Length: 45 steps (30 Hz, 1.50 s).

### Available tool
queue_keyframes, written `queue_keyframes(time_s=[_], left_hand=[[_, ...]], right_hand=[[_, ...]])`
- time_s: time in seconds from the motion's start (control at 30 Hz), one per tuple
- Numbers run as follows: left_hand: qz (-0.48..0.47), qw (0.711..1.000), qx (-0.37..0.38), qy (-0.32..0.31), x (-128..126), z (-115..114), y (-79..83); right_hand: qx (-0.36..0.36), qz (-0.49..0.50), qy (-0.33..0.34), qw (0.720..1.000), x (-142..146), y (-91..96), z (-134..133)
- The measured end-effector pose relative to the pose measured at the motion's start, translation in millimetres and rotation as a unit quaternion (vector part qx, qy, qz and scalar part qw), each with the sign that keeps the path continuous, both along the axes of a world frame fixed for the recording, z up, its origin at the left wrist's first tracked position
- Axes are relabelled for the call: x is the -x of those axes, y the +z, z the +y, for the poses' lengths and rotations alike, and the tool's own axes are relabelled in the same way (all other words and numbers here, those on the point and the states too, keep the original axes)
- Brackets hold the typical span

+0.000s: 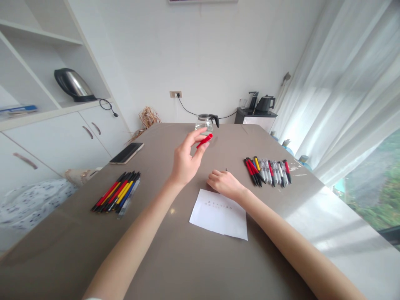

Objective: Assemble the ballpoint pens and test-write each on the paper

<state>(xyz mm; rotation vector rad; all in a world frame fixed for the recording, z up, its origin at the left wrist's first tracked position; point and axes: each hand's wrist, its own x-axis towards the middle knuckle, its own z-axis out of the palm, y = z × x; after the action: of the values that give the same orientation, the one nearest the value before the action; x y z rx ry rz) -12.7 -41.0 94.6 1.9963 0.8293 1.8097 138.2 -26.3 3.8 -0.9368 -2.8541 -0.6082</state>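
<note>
My left hand (186, 159) is raised above the table, thumb and fingers pinching a short red pen barrel (204, 141). The barrel's end facing up and right looks hollow. On the table rests my right hand (225, 183), fingers curled, just beyond the top edge of a white sheet of paper (218, 225). A small dark tip pokes up behind its knuckles; what it belongs to is hidden. Faint handwritten letters run along the upper part of the sheet. To the left lies a bunch of colored pens (117, 193). A row of pens (268, 171) lies to the right.
A phone (127, 153) lies near the table's left edge. Behind my left hand stands a glass pot (204, 121) with a black handle. One kettle (75, 85) sits on the left shelf, another kettle (265, 103) on a low black-topped cabinet. White curtains (350, 83) hang at right.
</note>
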Motion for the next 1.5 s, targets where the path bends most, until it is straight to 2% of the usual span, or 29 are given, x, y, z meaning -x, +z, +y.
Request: queue_keyframes(time_s=[0.13,0.3,0.5,0.7,0.87,0.97,1.03,1.1,1.17,1.27,1.33,1.4,1.5], left_hand=[[0.053,0.989,-0.120,0.062,2,-1,-3.1],[0.071,0.981,-0.163,0.074,1,-2,-2.8],[0.064,0.983,-0.160,0.066,-1,-5,-1.5],[0.046,0.992,-0.097,0.063,-3,-10,0.0],[0.040,0.994,-0.081,0.053,-4,-11,-0.5],[0.036,0.995,-0.085,0.046,-5,-11,-1.8],[0.037,0.995,-0.087,0.039,-6,-10,-2.7],[0.041,0.995,-0.082,0.035,-6,-10,-3.3],[0.045,0.996,-0.071,0.032,-7,-11,-4.1],[0.046,0.998,-0.039,0.025,-9,-11,-5.9],[0.049,0.999,-0.003,0.016,-12,-11,-7.3],[0.053,0.998,0.037,-0.002,-15,-12,-8.6],[0.047,0.995,0.077,-0.038,-19,-14,-9.2]], right_hand=[[0.006,0.001,-0.009,1.000,-2,-0.2,0],[0.001,0.004,-0.014,1.000,-3,-1.1,1],[0.008,0.002,-0.016,1.000,-3,-1.1,2],[0.010,0.006,-0.013,1.000,-2,0.1,0],[0.016,0.007,-0.016,1.000,-1,-0.4,0],[0.011,0.041,-0.020,0.999,-3,3.1,1],[0.003,0.099,-0.030,0.995,-4,10.9,0],[-0.009,0.192,-0.040,0.981,-6,24.6,-2],[-0.029,0.311,-0.037,0.949,-8,43.5,-8],[-0.080,0.493,-0.021,0.866,-12,75.5,-24],[-0.108,0.559,-0.004,0.822,-13,94.0,-37],[-0.114,0.580,0.013,0.807,-14,106.8,-48],[-0.104,0.577,0.022,0.810,-14,113.8,-54]])
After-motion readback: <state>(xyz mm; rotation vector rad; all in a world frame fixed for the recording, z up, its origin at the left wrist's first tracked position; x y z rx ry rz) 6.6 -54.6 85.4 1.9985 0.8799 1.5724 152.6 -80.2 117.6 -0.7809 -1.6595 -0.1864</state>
